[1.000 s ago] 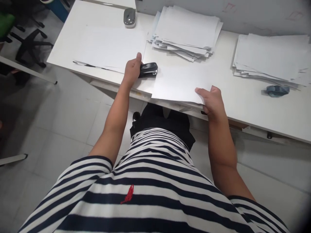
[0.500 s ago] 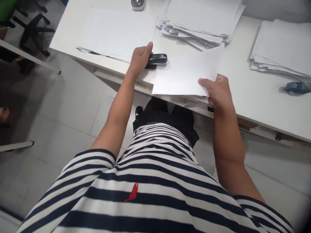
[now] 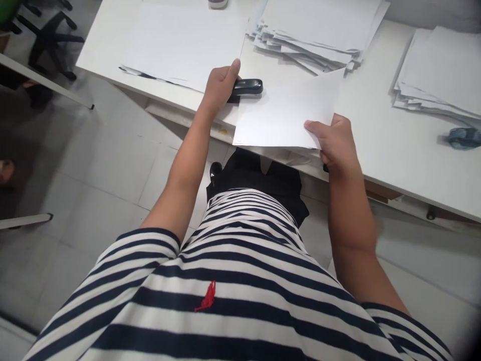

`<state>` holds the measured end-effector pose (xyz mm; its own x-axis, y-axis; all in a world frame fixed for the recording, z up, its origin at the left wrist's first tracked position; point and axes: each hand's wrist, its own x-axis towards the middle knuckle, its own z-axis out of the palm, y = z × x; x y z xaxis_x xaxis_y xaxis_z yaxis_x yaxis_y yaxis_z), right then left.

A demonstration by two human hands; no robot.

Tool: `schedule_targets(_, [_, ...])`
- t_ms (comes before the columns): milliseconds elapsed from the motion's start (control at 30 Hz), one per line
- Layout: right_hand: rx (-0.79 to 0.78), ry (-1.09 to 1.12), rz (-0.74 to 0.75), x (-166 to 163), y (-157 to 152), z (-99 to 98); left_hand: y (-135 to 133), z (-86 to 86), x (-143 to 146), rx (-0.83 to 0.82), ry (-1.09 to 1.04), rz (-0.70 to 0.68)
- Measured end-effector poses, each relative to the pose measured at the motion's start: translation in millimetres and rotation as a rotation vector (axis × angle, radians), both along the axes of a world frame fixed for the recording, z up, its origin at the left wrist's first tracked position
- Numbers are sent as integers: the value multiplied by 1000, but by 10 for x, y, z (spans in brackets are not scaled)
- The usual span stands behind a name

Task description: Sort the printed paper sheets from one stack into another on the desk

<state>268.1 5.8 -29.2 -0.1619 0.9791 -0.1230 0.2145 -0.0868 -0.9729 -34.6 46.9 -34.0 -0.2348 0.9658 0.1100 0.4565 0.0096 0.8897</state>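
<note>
My left hand [image 3: 222, 86] is closed around a black stapler [image 3: 248, 87], thumb on top. The stapler's front end lies over the left edge of a white paper [image 3: 280, 118], with its dark base partly below the sheet. My right hand [image 3: 336, 138] pinches the paper at its near right side, thumb on the upper face and the other fingers mostly hidden underneath. The paper sticks out a little past the near edge of the white desk [image 3: 379, 135]. Whether it is one sheet or several I cannot tell.
A large paper stack [image 3: 319, 25] lies beyond my hands, another stack [image 3: 443, 70] to the right. Flat papers [image 3: 180, 45] lie at left. A blue object [image 3: 464, 138] sits near the right edge, and a grey device [image 3: 218, 3] at the top. An office chair [image 3: 50, 40] stands at far left.
The paper's left edge has shifted slightly left against the stapler, which overlaps it a bit more. Both hands keep their grips, and the view has shifted a little.
</note>
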Motion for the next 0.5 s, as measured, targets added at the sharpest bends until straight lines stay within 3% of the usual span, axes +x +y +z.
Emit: schedule_targets(500, [-61,26,-31,-78,-65,22,-1,0,-4,53,101,10])
